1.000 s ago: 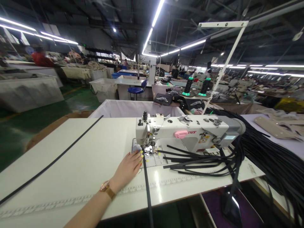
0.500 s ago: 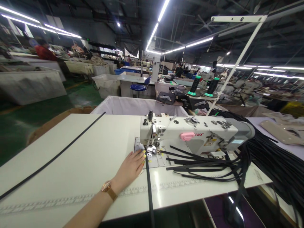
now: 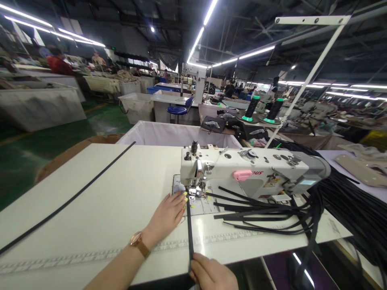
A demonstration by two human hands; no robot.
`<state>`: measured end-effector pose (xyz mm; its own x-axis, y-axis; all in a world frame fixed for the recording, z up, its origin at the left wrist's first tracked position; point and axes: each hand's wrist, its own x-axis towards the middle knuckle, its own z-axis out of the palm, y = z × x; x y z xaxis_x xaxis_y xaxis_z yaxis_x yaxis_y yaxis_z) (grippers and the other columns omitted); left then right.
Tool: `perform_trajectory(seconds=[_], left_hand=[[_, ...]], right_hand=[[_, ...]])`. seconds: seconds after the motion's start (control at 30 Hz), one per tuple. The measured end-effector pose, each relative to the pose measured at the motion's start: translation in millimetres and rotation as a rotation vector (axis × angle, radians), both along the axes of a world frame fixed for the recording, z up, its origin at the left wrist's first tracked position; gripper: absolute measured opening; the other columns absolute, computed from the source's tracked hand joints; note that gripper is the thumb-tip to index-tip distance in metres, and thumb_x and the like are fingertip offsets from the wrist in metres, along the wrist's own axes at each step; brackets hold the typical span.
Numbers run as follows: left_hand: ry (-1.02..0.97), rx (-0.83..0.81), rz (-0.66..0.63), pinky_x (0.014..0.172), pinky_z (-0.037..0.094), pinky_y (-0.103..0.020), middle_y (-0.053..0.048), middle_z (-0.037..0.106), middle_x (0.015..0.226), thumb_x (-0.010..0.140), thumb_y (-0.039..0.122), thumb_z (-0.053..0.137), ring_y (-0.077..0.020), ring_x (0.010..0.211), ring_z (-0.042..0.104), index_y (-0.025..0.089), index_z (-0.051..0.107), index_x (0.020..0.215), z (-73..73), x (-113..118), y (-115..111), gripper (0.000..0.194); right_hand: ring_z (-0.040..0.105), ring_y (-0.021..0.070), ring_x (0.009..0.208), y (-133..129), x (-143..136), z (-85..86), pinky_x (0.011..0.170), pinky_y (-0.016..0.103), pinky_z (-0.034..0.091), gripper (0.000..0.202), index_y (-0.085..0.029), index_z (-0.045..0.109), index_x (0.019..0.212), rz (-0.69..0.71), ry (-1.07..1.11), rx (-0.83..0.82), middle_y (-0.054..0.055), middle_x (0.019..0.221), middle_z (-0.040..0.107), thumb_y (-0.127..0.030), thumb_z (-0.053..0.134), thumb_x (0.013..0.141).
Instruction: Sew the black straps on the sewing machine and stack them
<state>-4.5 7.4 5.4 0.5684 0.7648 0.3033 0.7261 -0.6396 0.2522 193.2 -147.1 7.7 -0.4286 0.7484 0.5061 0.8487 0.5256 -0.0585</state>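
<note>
A narrow black strap (image 3: 190, 229) runs from under the presser foot of the white sewing machine (image 3: 225, 167) to the front edge of the table. My left hand (image 3: 167, 212) lies flat beside the needle area, its stretched fingers at the strap's left side and fingertips close to the foot. At the table's front edge, my right hand (image 3: 213, 274) pinches the strap between thumb and fingers. Several black straps (image 3: 260, 213) lie bunched under the machine's arm. Another long black strap (image 3: 72, 197) stretches diagonally across the left of the white tabletop (image 3: 130, 189).
Two black thread cones (image 3: 252, 108) stand behind the machine near a white thread stand (image 3: 305, 76). A large heap of black straps (image 3: 353, 205) hangs at the right. A pale bin (image 3: 169, 133) borders the table's far edge. A printed ruler (image 3: 99, 254) crosses the tabletop.
My right hand has come into view from below and now grips the near end of the strap. My left hand stays by the presser foot. The view has shifted slightly.
</note>
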Motion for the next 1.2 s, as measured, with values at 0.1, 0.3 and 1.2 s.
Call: perform_trajectory(seconds=[0.1, 0.3, 1.2], left_hand=[[0.004, 0.004, 0.000, 0.109, 0.035, -0.053, -0.007, 0.052, 0.140, 0.094, 0.023, 0.041, -0.0281, 0.131, 0.044, 0.020, 0.055, 0.129, -0.7, -0.1, 1.0, 0.038], [0.002, 0.011, -0.002, 0.109, 0.034, -0.052, -0.007, 0.053, 0.139, 0.095, 0.022, 0.041, -0.0277, 0.130, 0.045, 0.020, 0.056, 0.128, -0.6, -0.2, 1.0, 0.037], [0.030, 0.047, 0.009, 0.108, 0.036, -0.054, -0.005, 0.053, 0.140, 0.097, 0.030, 0.040, -0.0272, 0.131, 0.045, 0.020, 0.056, 0.130, -10.8, -1.7, 2.7, 0.038]], right_hand=[[0.066, 0.0151, 0.057, 10.6, -0.5, -3.0, 0.044, 0.028, 0.045, 0.023, -0.023, 0.067, 0.098, 0.031, -0.015, -0.010, 0.000, 0.104, 0.076, -0.019, 0.047, 0.088], [0.066, 0.0179, 0.059, 23.5, -4.9, -10.0, 0.047, 0.030, 0.045, 0.028, -0.021, 0.065, 0.098, 0.000, 0.012, 0.023, 0.003, 0.104, 0.075, -0.018, 0.039, 0.092], [0.069, 0.0138, 0.064, 11.5, 142.2, 30.8, 0.048, 0.026, 0.051, 0.041, -0.025, 0.054, 0.124, -0.774, -0.139, -0.288, 0.002, 0.126, 0.060, -0.010, 0.042, 0.088]])
